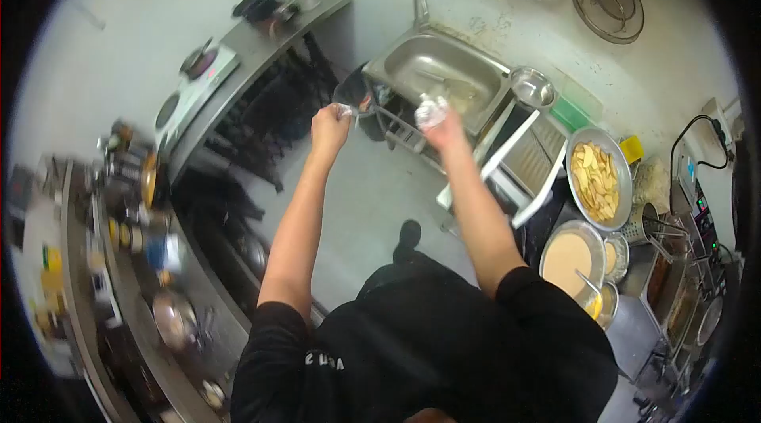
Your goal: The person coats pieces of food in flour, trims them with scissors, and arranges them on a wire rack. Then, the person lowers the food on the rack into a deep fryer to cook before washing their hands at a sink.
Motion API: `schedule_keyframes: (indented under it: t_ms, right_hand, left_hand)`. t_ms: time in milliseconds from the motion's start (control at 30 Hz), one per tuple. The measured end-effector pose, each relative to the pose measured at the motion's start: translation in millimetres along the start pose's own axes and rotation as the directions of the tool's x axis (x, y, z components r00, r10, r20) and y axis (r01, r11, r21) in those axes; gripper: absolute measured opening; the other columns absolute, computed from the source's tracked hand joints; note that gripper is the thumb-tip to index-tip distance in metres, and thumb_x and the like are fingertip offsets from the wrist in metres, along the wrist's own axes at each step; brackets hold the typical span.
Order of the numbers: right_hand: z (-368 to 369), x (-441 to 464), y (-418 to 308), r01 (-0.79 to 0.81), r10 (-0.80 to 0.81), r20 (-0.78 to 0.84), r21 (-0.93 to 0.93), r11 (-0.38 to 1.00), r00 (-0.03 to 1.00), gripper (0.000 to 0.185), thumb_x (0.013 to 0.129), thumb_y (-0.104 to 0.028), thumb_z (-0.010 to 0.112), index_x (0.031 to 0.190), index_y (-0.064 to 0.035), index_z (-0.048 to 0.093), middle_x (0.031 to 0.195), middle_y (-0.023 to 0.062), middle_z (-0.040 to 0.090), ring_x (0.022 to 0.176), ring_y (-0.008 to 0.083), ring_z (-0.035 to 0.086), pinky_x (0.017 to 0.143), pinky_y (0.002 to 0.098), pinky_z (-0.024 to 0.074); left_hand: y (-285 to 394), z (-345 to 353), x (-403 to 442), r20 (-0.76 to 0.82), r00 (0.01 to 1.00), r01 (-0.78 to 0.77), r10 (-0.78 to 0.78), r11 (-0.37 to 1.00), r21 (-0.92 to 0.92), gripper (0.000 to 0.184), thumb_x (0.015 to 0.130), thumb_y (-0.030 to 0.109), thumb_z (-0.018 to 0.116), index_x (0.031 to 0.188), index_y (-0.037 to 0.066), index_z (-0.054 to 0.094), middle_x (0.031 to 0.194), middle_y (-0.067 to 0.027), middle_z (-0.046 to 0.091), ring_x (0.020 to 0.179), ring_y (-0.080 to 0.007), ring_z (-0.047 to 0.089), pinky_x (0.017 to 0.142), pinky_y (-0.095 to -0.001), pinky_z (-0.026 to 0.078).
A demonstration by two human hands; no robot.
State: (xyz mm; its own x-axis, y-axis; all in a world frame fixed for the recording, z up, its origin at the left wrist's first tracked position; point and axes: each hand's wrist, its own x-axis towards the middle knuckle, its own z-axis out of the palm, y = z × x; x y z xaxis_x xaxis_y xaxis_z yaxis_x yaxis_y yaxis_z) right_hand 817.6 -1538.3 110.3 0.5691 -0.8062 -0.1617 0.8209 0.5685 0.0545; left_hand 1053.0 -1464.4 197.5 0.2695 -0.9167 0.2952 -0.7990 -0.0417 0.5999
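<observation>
My left hand (328, 133) is stretched out in front of me, fingers closed on a small wad of clear, shiny plastic (345, 111). Level with it, my right hand (446, 136) grips a larger crumpled bundle of clear plastic film (430, 111); whether it is a bag or a glove, I cannot tell. A gap separates the two hands. Behind the left one stands a dark bin (369, 126) with something reddish inside. Beyond the right hand lies the steel sink (412, 46), with its faucet (420, 7) against the wall.
On the right are a steel bowl (533, 88), a white-framed rack (533, 160), a bowl of potato wedges (594, 177), a bowl of pale batter (567, 260) and a fryer (662, 276). At left, a two-plate burner (194, 90) sits on a counter. Strainers (609, 4) hang above.
</observation>
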Motion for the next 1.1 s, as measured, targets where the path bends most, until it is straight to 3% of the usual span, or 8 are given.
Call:
schedule_keyframes:
  t_ms: [167,267,400,633,700,733,1000,1100]
  right_hand:
    - [-18.8,138.7,-34.6,0.356,-0.321,-0.198,0.179,0.917,0.926,0.021,0.094,-0.018,0.040,0.089,-0.0048,0.057,0.074,0.0072,0.058,0.065,0.0178,0.055,0.054,0.0280,0.0466]
    - [-15.4,177.2,-67.3,0.411,-0.400,-0.260,-0.014,0.912,0.879,0.019,0.092,-0.014,0.044,0.080,-0.0090,0.058,0.071,0.0049,0.059,0.060,0.0173,0.055,0.056,0.0284,0.0489]
    - [-16.3,216.2,-110.0,0.393,-0.407,-0.268,-0.107,0.913,0.873,0.020,0.093,-0.016,0.044,0.083,-0.0082,0.059,0.073,0.0044,0.060,0.063,0.0168,0.057,0.058,0.0294,0.0506]
    - [-14.8,247.6,-145.6,0.441,-0.613,-0.401,-0.443,0.780,0.681,0.020,0.093,-0.011,0.045,0.106,-0.0006,0.056,0.099,0.0105,0.062,0.081,0.0213,0.062,0.070,0.0316,0.0533]
    - [-26.2,266.0,-158.1,0.520,-0.661,-0.413,-0.410,0.749,0.626,0.021,0.092,-0.010,0.045,0.108,0.0007,0.054,0.100,0.0106,0.061,0.082,0.0218,0.062,0.070,0.0316,0.0533]
    - [-32.2,279.9,-160.2,0.542,-0.693,-0.409,-0.434,0.720,0.593,0.020,0.092,-0.010,0.045,0.106,0.0014,0.054,0.097,0.0114,0.061,0.082,0.0223,0.062,0.072,0.0335,0.0539]
    - [-27.7,353.9,-151.1,0.683,-0.684,-0.491,-0.219,0.697,0.540,0.018,0.095,-0.013,0.042,0.100,-0.0019,0.055,0.087,0.0080,0.061,0.074,0.0210,0.061,0.064,0.0355,0.0535]
    - [-22.3,361.4,-146.0,0.672,-0.669,-0.560,-0.248,0.698,0.489,0.020,0.096,-0.014,0.040,0.100,-0.0011,0.055,0.087,0.0081,0.061,0.074,0.0210,0.062,0.064,0.0367,0.0538]
  left_hand:
    - [-2.1,87.0,147.5,0.106,0.976,-0.173,0.190,0.973,-0.153,0.022,0.078,0.013,0.063,0.096,-0.001,0.066,0.090,-0.0175,0.067,0.088,-0.0246,0.066,0.078,-0.0329,0.049]
    - [0.8,152.7,208.5,0.172,0.976,-0.071,0.131,0.945,-0.319,0.027,0.077,0.013,0.063,0.100,0.000,0.064,0.093,-0.0190,0.066,0.086,-0.0302,0.066,0.078,-0.0354,0.050]
    - [-8.7,241.3,282.5,0.301,0.938,-0.169,0.171,0.985,-0.034,0.035,0.073,0.010,0.061,0.107,0.003,0.062,0.101,-0.0208,0.063,0.095,-0.0355,0.061,0.084,-0.0396,0.047]
    - [-28.4,382.3,409.4,0.435,0.844,-0.261,0.313,0.949,-0.177,0.054,0.075,0.007,0.058,0.126,-0.003,0.043,0.114,-0.0278,0.054,0.103,-0.0423,0.054,0.090,-0.0433,0.043]
    - [-19.6,414.0,433.7,0.381,0.826,-0.355,0.415,0.909,-0.220,0.055,0.074,0.008,0.058,0.125,-0.005,0.042,0.113,-0.0274,0.055,0.103,-0.0415,0.055,0.091,-0.0429,0.043]
    - [-21.2,435.9,434.8,0.008,0.819,-0.543,0.573,0.780,-0.310,0.043,0.073,0.009,0.058,0.113,-0.005,0.050,0.103,-0.0248,0.059,0.095,-0.0401,0.058,0.084,-0.0419,0.046]
    - [-29.6,455.7,438.3,0.213,0.892,-0.213,0.399,0.787,-0.578,0.008,0.081,0.007,0.052,0.082,-0.001,0.055,0.081,-0.0151,0.060,0.075,-0.0302,0.059,0.068,-0.0395,0.046]
    - [-38.6,475.3,443.1,0.222,0.908,-0.077,0.356,0.661,-0.747,0.036,0.080,0.012,0.053,0.109,-0.009,0.054,0.095,-0.0252,0.060,0.089,-0.0378,0.059,0.080,-0.0405,0.046]
